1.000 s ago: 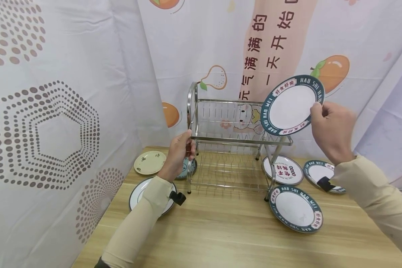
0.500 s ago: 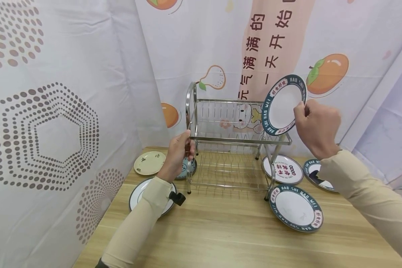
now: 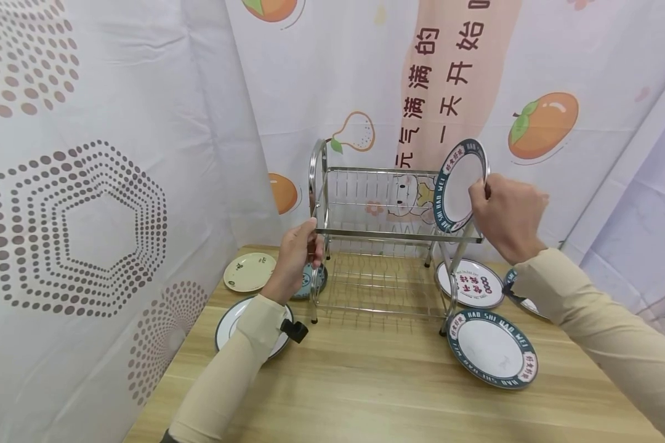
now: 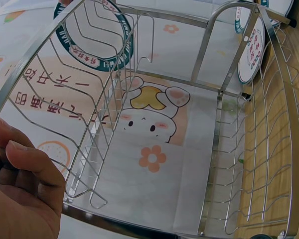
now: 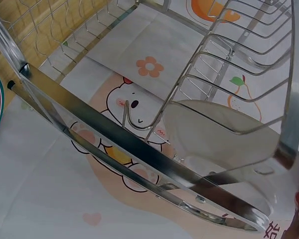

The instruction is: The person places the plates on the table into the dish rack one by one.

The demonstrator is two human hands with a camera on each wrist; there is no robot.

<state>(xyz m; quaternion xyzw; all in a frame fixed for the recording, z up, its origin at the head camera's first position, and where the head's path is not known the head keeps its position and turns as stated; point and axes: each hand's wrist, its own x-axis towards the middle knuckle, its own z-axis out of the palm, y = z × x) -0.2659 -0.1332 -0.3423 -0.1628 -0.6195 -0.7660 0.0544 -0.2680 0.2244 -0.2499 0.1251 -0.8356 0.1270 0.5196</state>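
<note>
My right hand (image 3: 507, 215) pinches a white plate (image 3: 461, 187) by its right edge. The plate has a teal lettered rim and stands nearly upright at the right end of the rack's upper tier. Its pale underside (image 5: 214, 122) shows behind the wires in the right wrist view. Around the front left corner of the two-tier metal dish rack (image 3: 399, 235), my left hand (image 3: 298, 255) holds on, fingers curled. In the left wrist view that hand (image 4: 27, 184) has its fingertips at the upper tier's rail.
Right of the rack lie a teal-rimmed plate (image 3: 490, 347), a plate with red characters (image 3: 471, 283) and another partly behind the sleeve. On the left are a cream plate (image 3: 249, 272), a small blue plate (image 3: 307, 283) and a dark-rimmed white plate (image 3: 229, 326). Printed curtains hang behind.
My right hand has carried the plate leftward to the rack's right end, lowered it slightly and turned it more edge-on. My left hand stays at the rack's corner.
</note>
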